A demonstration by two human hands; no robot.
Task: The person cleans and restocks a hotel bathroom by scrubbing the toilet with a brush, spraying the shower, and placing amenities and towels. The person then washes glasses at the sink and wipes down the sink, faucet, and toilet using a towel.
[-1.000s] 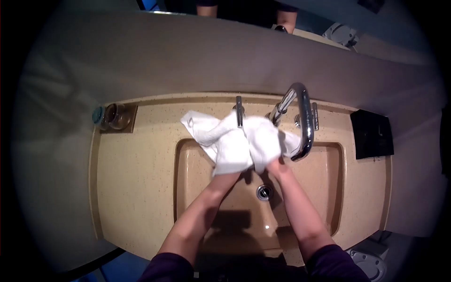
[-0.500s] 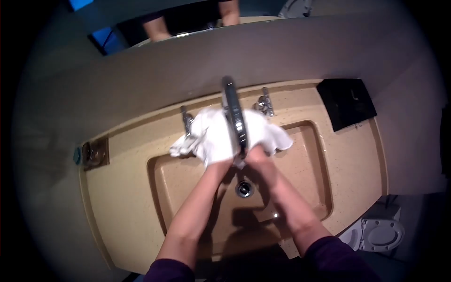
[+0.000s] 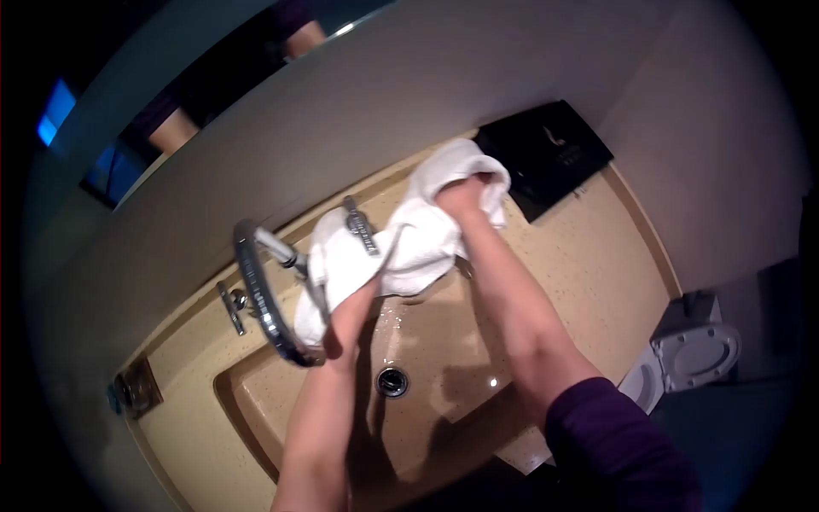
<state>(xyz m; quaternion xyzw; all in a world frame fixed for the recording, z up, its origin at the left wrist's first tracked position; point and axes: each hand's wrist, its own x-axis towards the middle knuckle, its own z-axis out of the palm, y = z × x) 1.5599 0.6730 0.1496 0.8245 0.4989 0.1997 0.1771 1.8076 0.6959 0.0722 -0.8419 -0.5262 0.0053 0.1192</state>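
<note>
A white towel (image 3: pixel 418 247) is bunched over the back rim of the sink, around the right tap handle (image 3: pixel 360 226). My left hand (image 3: pixel 357 305) grips its left part beside the curved faucet (image 3: pixel 264 294), fingers hidden under the cloth. Further right, my right hand (image 3: pixel 463 196) holds the other end, which folds round it near the black folder-like item (image 3: pixel 546 158). The fingers of this hand are also covered.
Below my arms lies the tan sink basin (image 3: pixel 426 328) with its metal drain (image 3: pixel 392 382). The left tap handle (image 3: pixel 231 307) stands beside the faucet. A brown tray (image 3: pixel 138 386) with glass-like items sits at the counter's left end. A toilet (image 3: pixel 699 357) is at lower right.
Both hands and the towel have moved right from around the faucet, with the right hand going furthest, close to the black item. The view has also turned and shifted.
</note>
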